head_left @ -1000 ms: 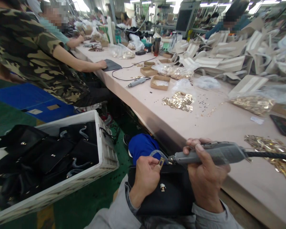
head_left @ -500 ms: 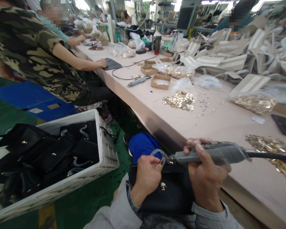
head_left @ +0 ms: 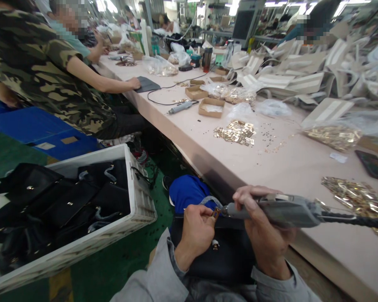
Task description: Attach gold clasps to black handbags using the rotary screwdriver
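A black handbag (head_left: pixel 222 262) lies on my lap, a small gold clasp on its front. My left hand (head_left: pixel 197 233) is closed, pinching a small gold fitting (head_left: pixel 215 213) at the bag's top edge. My right hand (head_left: pixel 266 235) is wrapped round a grey electric screwdriver (head_left: pixel 280 209) held level. The tool's tip touches the gold fitting. A black cable runs from the tool off to the right.
A long pink worktable (head_left: pixel 290 167) carries piles of gold fittings (head_left: pixel 236 133), cardboard trays, a second screwdriver (head_left: pixel 180 108) and a phone (head_left: pixel 373 164). A white crate (head_left: pixel 138 197) of black bags stands at my left. A person in camouflage (head_left: pixel 40 71) sits further along.
My right hand and the screwdriver have dropped slightly and tilted; the tip stays on the gold fitting. My left hand has hardly moved.
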The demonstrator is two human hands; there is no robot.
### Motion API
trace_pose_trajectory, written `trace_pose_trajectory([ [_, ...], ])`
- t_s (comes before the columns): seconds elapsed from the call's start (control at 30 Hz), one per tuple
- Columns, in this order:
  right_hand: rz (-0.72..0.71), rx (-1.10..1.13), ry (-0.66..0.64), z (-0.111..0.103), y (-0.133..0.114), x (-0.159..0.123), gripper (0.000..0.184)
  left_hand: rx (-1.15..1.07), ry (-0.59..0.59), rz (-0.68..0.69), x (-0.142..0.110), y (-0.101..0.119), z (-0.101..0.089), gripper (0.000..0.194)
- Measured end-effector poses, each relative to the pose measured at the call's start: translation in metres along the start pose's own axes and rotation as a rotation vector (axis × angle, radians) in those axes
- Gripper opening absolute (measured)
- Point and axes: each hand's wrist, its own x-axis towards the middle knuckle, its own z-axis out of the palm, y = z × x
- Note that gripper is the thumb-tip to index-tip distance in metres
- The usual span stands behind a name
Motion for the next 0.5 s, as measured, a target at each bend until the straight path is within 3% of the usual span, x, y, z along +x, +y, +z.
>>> trace_pose_trajectory([
  [0.17,0.066,-0.142,-0.13,-0.004,0.004,-0.002,0.023,-0.011,-0.029,0.048,0.002,-0.006,0.006,0.014],
  [0.37,0.148,-0.095,-0.176,-0.005,0.015,0.005,0.031,0.029,-0.036,0.089,0.003,-0.011,0.005,0.019],
  [0.5,0.203,-0.117,-0.367,-0.011,0.023,0.004,0.033,0.022,-0.063,0.098,0.002,-0.009,0.002,0.019],
])
